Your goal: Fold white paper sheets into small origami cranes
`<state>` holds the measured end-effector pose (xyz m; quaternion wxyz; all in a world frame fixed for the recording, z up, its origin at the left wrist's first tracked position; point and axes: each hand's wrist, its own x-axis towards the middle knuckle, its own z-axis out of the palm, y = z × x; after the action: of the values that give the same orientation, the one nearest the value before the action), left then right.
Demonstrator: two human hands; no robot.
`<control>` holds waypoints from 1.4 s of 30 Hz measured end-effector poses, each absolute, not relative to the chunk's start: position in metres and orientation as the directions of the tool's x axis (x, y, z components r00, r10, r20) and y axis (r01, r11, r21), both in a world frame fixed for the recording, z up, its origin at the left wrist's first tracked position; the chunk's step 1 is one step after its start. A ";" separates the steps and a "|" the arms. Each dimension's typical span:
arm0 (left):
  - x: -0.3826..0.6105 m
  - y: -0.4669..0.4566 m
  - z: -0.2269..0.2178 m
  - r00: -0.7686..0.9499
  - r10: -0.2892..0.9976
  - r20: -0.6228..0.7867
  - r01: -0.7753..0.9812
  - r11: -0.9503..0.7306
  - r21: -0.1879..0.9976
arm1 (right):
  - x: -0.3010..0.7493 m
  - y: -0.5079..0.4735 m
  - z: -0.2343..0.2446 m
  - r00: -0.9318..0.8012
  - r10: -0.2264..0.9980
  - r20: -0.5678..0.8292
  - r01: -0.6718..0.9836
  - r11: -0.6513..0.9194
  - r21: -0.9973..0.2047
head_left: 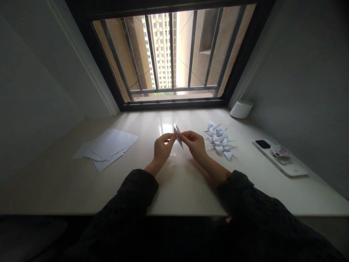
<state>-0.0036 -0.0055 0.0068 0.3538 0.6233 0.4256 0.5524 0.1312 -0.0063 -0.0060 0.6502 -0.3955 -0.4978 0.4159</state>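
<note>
A small folded piece of white paper [178, 135] is held just above the pale tabletop [177, 189], in the middle of the view. My left hand [162, 148] pinches it from the left with thumb and fingers closed. My right hand [195, 143] pinches it from the right, fingers closed on its other side. Both forearms wear dark sleeves. The paper has pointed tips, one up and one down.
A loose stack of white sheets [107, 148] lies to the left. Several folded paper figures [220, 140] are heaped to the right. Farther right lie a white phone [280, 159] and a white round container [241, 109]. A barred window [171, 54] is ahead.
</note>
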 end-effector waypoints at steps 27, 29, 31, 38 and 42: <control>0.003 -0.004 0.012 -0.078 0.979 0.190 -0.239 -0.203 0.950 | 0.133 -0.007 -0.004 0.036 0.983 0.179 -0.166 0.183 -0.969; 0.003 -0.005 0.013 -0.073 0.985 0.157 -0.230 -0.170 0.958 | 0.134 -0.006 -0.006 0.020 0.985 0.172 -0.184 0.173 -0.968; 0.003 -0.006 0.014 -0.073 0.987 0.141 -0.221 -0.154 0.963 | 0.135 -0.005 -0.007 0.015 0.985 0.173 -0.187 0.173 -0.967; 0.003 -0.006 0.016 -0.093 0.984 0.152 -0.200 -0.168 0.965 | 0.135 -0.003 -0.011 0.036 0.978 0.205 -0.081 0.207 -0.975; 0.003 -0.006 0.015 -0.096 0.983 0.158 -0.207 -0.175 0.963 | 0.137 -0.003 -0.010 0.023 0.976 0.216 -0.040 0.217 -0.975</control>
<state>0.0026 -0.0058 0.0146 0.4870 0.4634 0.4187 0.6105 0.1366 -0.0030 -0.0098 0.5665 -0.4365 -0.5363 0.4482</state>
